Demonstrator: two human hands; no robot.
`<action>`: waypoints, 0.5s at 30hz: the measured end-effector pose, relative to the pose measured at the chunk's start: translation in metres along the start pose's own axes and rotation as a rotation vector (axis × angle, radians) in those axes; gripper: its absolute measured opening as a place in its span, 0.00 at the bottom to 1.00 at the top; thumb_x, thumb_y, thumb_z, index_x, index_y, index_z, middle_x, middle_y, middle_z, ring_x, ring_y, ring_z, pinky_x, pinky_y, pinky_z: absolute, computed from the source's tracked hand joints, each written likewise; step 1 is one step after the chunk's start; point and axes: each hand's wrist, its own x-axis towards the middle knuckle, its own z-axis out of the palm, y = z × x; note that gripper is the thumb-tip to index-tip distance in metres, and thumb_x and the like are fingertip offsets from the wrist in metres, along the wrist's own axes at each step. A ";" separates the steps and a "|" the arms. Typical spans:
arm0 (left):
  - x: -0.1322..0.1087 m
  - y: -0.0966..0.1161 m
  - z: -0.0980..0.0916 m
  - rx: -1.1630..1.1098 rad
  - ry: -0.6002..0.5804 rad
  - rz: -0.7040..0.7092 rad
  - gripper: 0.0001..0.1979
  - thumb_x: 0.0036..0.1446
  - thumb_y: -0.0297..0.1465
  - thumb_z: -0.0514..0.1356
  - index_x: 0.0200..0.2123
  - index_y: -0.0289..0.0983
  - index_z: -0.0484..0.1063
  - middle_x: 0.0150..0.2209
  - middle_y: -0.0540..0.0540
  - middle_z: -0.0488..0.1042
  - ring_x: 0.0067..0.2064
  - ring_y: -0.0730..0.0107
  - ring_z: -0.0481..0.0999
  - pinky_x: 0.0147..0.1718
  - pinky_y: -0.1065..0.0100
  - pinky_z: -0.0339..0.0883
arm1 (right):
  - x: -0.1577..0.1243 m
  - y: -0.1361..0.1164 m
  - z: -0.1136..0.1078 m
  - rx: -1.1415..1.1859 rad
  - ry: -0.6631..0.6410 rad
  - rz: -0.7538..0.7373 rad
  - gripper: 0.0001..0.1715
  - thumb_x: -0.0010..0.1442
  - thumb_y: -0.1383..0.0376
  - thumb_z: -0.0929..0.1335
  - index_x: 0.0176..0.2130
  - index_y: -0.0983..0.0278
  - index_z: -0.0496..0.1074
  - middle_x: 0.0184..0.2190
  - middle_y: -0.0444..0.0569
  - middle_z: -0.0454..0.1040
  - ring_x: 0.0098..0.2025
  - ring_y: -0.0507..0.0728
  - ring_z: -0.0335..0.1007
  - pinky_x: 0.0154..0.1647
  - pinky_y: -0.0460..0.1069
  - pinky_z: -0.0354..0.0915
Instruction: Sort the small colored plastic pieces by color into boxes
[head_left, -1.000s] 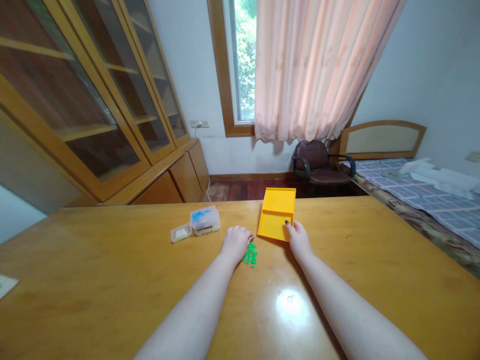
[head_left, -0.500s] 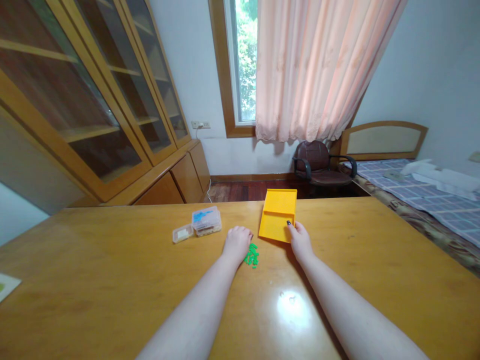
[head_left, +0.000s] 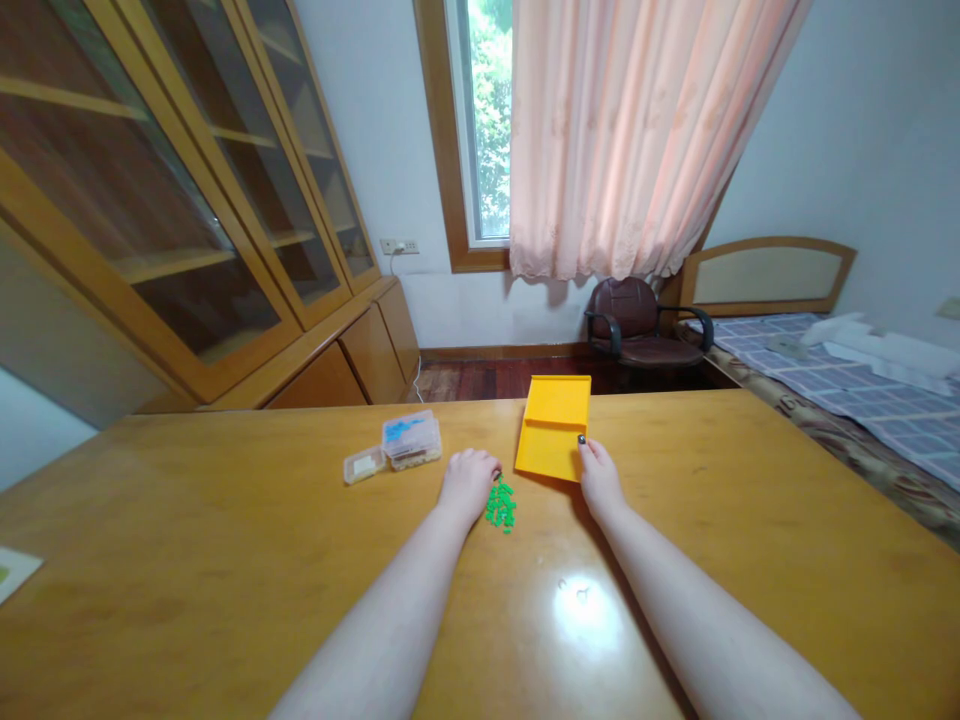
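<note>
On the far side of the table (head_left: 225, 540), the right hand (head_left: 602, 482) grips the right rim of the yellow tray (head_left: 551, 450), likely light, stiff and best held there, while the left hand (head_left: 466, 482) curls beside green pieces (head_left: 501, 506), any pinch unclear.

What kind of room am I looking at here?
Probably a bedroom, perhaps doubling as a study: there's a bed with a headboard, a glass-fronted cabinet and an office-style armchair beyond the wooden table.
</note>
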 end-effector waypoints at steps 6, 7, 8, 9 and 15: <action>-0.001 -0.003 -0.001 -0.006 0.008 0.067 0.09 0.57 0.31 0.54 0.35 0.44 0.74 0.35 0.48 0.73 0.40 0.66 0.67 0.38 0.65 0.54 | 0.000 -0.001 -0.001 -0.007 -0.036 -0.018 0.20 0.47 0.49 0.67 0.31 0.63 0.70 0.30 0.48 0.76 0.36 0.59 0.70 0.37 0.50 0.65; -0.001 -0.003 -0.001 -0.006 0.007 0.082 0.09 0.57 0.32 0.54 0.35 0.44 0.74 0.35 0.48 0.73 0.40 0.66 0.67 0.37 0.65 0.54 | 0.001 -0.001 -0.001 -0.010 -0.042 -0.020 0.20 0.47 0.49 0.66 0.31 0.63 0.70 0.31 0.48 0.76 0.36 0.59 0.70 0.37 0.50 0.64; -0.001 -0.003 -0.001 -0.006 0.007 0.095 0.09 0.57 0.32 0.54 0.35 0.44 0.74 0.34 0.48 0.73 0.40 0.66 0.67 0.37 0.65 0.54 | 0.001 0.000 -0.001 -0.012 -0.045 -0.021 0.20 0.47 0.50 0.66 0.31 0.64 0.69 0.31 0.48 0.76 0.36 0.59 0.70 0.37 0.50 0.64; -0.001 -0.003 -0.001 -0.006 0.006 0.104 0.09 0.57 0.32 0.54 0.35 0.43 0.74 0.34 0.48 0.73 0.39 0.66 0.67 0.37 0.65 0.54 | 0.001 0.001 -0.002 -0.013 -0.047 -0.019 0.20 0.48 0.50 0.66 0.31 0.64 0.69 0.31 0.48 0.76 0.36 0.59 0.70 0.37 0.50 0.64; 0.002 -0.002 0.003 -0.023 0.011 0.086 0.09 0.57 0.32 0.53 0.33 0.40 0.73 0.34 0.46 0.73 0.39 0.65 0.68 0.38 0.65 0.55 | 0.003 0.004 -0.003 -0.031 -0.031 -0.024 0.19 0.48 0.51 0.66 0.32 0.63 0.69 0.31 0.48 0.75 0.36 0.59 0.70 0.38 0.51 0.64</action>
